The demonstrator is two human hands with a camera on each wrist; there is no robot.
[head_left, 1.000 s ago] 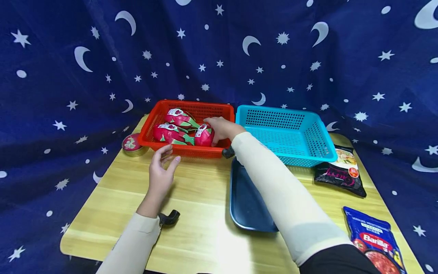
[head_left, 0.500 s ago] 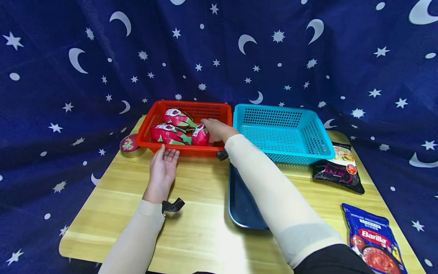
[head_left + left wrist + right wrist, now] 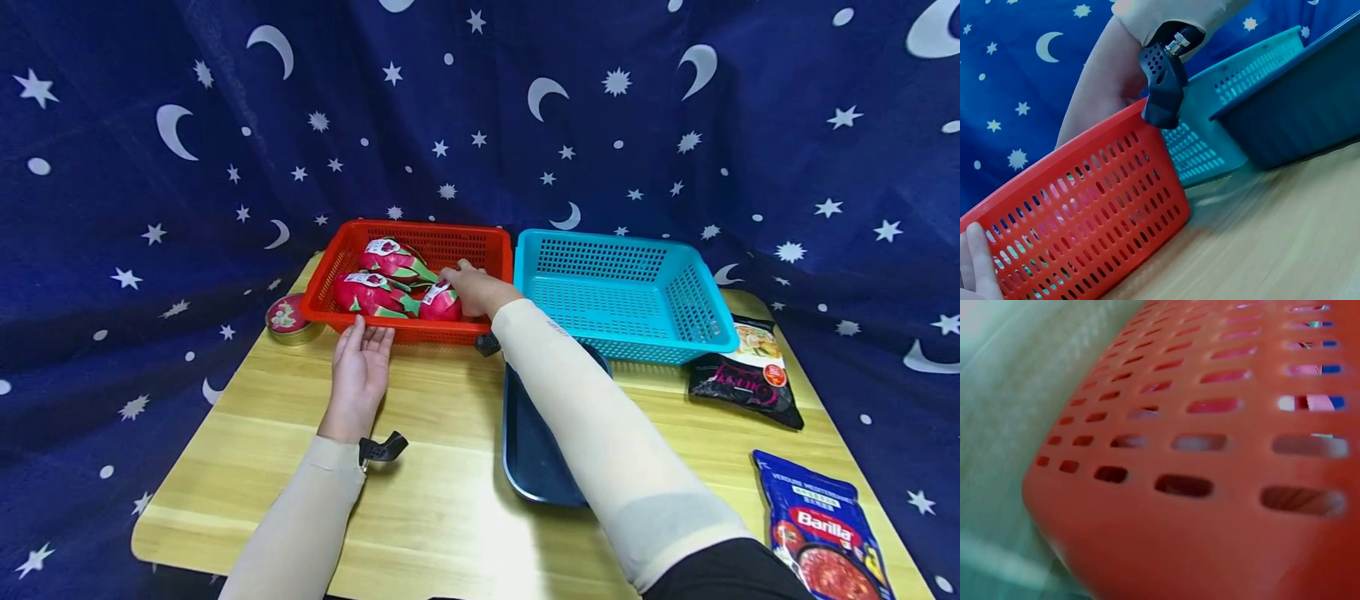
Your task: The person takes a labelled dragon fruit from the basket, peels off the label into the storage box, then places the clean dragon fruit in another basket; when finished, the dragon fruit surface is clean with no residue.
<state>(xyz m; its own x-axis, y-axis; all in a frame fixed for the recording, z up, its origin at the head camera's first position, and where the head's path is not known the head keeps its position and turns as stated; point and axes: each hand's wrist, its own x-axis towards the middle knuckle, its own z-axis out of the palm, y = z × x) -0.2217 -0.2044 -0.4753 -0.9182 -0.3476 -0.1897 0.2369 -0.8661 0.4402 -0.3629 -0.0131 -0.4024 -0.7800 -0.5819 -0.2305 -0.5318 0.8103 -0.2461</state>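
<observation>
Three pink dragon fruits with green scales and white labels lie in the red slotted basket [image 3: 420, 330]. My right hand [image 3: 480, 290] is inside it at the right, fingers curled over the nearest dragon fruit [image 3: 439, 305]; the thumb is hidden. Another dragon fruit [image 3: 369, 292] lies at the front left, and a further dragon fruit [image 3: 393, 258] behind it. My left hand [image 3: 360, 371] touches the basket's front wall with straight fingers [image 3: 982, 256]. In the right wrist view, the basket wall [image 3: 1210, 550] hides most of the hand.
Right of the red basket stands a turquoise basket [image 3: 622, 304]. A dark tray [image 3: 536, 450] lies before it, partly under my right arm. A black food bag [image 3: 742, 387] and a blue Barilla pouch [image 3: 821, 525] lie at the right; a round tin [image 3: 288, 318] sits at the left.
My left hand has moved up to the basket's front wall and straightened its fingers. The dragon fruit at my right hand has sunk a little lower in the basket.
</observation>
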